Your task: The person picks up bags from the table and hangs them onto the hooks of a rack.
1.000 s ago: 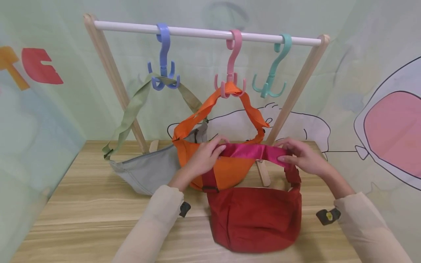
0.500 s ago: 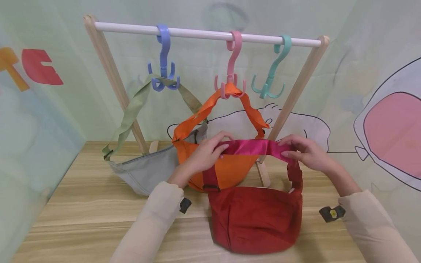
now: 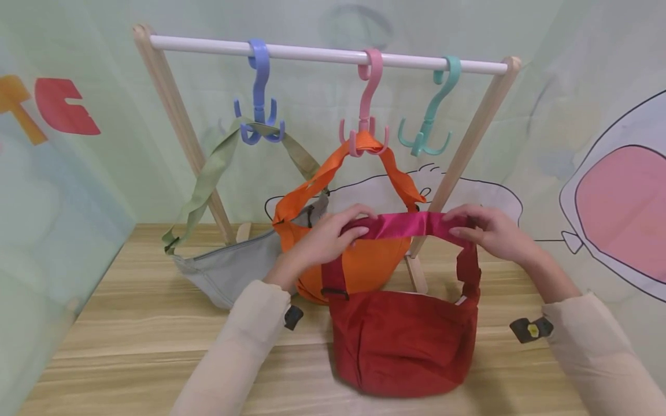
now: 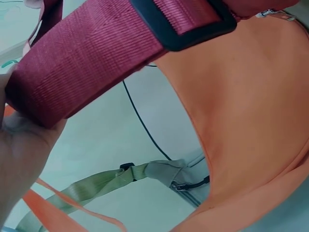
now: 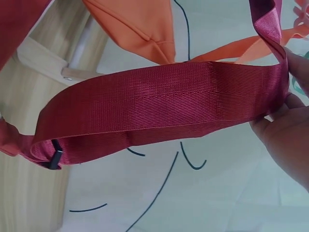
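A dark red bag [image 3: 406, 344] stands upright near the front of the table, its magenta-red strap [image 3: 400, 225] raised above it. My left hand [image 3: 333, 234] pinches the strap's left part between thumb and fingers; in the left wrist view a black buckle [image 4: 188, 41] sits on that strap. At the strap's right bend, my right hand [image 3: 486, 231] pinches it too. Behind the strap, an orange bag [image 3: 374, 266] hangs by its strap from a pink hook [image 3: 370, 98]. A grey bag [image 3: 239, 268] hangs from a blue hook [image 3: 259, 86] at left.
A teal hook [image 3: 432, 112] with no bag on it hangs at the right of the white rail [image 3: 322, 53]. Wooden legs [image 3: 174, 110] hold up the rack. A printed cloth backdrop [image 3: 588, 58] surrounds the wooden table [image 3: 130, 335].
Both hands have raised the red strap a little, and the right hand has shifted slightly right. The red bag has risen or tilted slightly with it. The hanging bags have not moved.
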Demonstrator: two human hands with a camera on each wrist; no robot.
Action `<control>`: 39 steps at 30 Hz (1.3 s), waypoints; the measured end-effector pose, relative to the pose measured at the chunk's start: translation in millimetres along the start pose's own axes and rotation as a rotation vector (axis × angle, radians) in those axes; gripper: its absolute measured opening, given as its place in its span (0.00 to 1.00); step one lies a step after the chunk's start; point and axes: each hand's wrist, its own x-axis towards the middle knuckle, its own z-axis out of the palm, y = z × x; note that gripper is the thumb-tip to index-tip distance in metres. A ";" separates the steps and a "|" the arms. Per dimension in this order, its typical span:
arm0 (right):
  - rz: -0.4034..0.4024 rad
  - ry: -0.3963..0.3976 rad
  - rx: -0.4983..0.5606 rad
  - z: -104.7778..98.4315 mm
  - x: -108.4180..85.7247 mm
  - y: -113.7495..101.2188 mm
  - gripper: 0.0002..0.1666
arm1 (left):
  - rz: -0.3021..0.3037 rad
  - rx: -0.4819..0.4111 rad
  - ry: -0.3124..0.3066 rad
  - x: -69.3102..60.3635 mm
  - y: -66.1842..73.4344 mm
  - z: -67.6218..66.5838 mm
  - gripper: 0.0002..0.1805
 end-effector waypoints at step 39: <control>-0.059 0.057 -0.041 -18.3 9.3 -7.1 0.21 | 0.023 0.128 0.076 12.0 18.3 -12.9 0.16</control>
